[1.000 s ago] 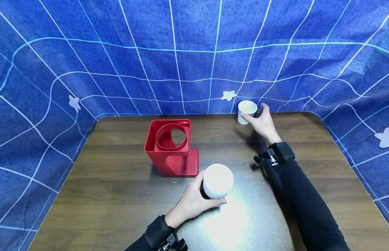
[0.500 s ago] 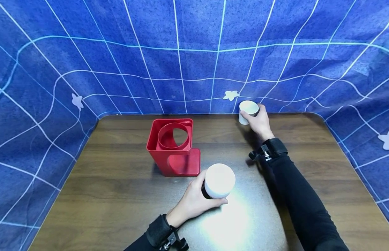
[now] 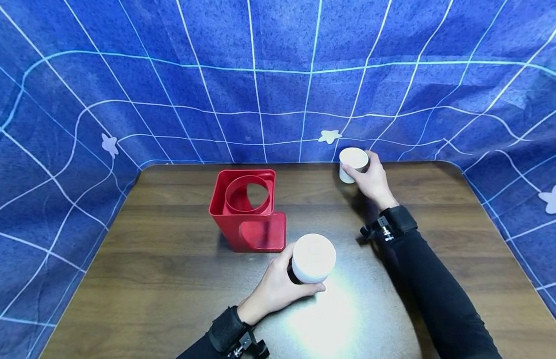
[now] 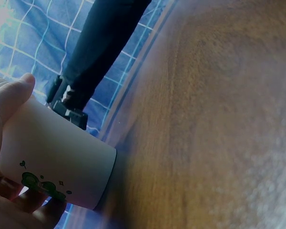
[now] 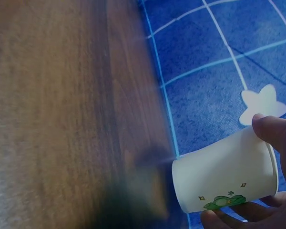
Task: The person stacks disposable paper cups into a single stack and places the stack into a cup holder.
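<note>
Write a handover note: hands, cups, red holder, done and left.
Left hand grips a white paper cup with a green print near the table's front.
Right hand grips a second white paper cup at the far edge of the brown wooden table.
Red plastic holder with a round opening stands empty between them.
Done: both cups gripped. Left: likely both cups into the holder.

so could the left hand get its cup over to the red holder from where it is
Probably yes. The left hand grips a white cup right beside the red holder, with only bare table between them. The right hand is off at the far edge.
</note>
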The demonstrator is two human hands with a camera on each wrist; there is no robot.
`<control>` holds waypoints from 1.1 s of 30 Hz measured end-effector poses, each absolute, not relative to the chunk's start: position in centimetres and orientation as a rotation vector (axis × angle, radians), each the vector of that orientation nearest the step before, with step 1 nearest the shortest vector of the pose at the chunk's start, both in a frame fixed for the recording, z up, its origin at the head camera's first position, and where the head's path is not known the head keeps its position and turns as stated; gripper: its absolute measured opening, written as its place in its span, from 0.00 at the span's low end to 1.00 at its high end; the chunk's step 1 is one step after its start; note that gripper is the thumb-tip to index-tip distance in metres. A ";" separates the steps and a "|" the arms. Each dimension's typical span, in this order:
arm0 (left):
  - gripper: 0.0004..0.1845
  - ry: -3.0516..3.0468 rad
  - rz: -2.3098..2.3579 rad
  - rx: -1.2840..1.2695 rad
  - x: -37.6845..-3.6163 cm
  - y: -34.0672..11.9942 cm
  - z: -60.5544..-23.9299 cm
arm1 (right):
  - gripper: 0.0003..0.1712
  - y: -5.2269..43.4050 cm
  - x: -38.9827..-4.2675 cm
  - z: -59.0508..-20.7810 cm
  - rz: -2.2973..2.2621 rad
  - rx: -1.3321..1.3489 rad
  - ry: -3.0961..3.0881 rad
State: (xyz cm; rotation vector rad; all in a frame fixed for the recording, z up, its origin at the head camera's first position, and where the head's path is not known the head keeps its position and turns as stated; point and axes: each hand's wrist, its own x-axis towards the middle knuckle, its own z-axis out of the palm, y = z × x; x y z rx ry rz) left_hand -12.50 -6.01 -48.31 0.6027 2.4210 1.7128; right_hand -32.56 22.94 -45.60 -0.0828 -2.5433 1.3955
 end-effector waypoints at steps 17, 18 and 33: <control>0.46 2.423 1.729 0.610 -12.6 -5.9 -48.3 | 0.44 23.1 -26.2 -43.8 1.424 0.010 -2.533; 0.46 2.427 1.726 0.607 -12.5 -5.9 -48.2 | 0.44 23.1 -25.8 -43.7 1.426 0.017 -2.533; 0.46 2.435 1.731 0.613 -12.6 -5.8 -48.2 | 0.46 22.2 -21.4 -41.5 1.465 0.098 -2.529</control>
